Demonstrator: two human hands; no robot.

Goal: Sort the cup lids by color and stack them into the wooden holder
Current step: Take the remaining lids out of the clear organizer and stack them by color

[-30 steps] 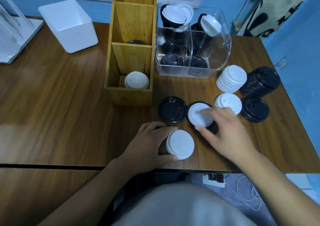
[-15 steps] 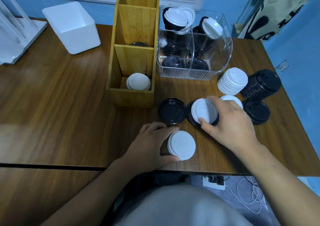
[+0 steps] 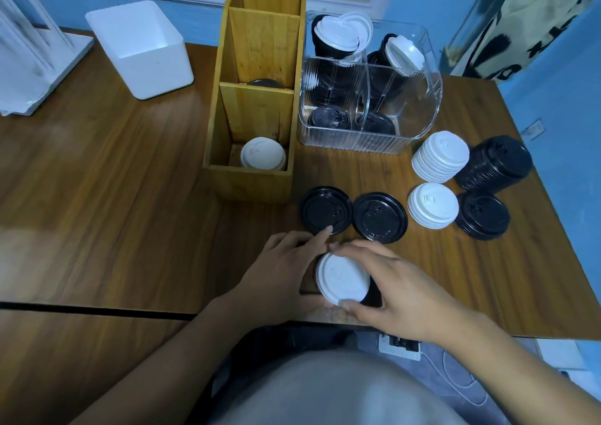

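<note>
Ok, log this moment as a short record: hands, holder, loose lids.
left hand: holds white lid stack
right hand: grips the same stack from the other side
wooden holder: white lids in near compartment, black lid in middle one
table: two single black lids, two white stacks, two black stacks

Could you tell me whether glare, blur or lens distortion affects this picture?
Head view: a pale sheen washes out the table at far left; wide-angle bending makes the wooden holder lean and the table's edges splay; the held white lids look sharp.
</note>
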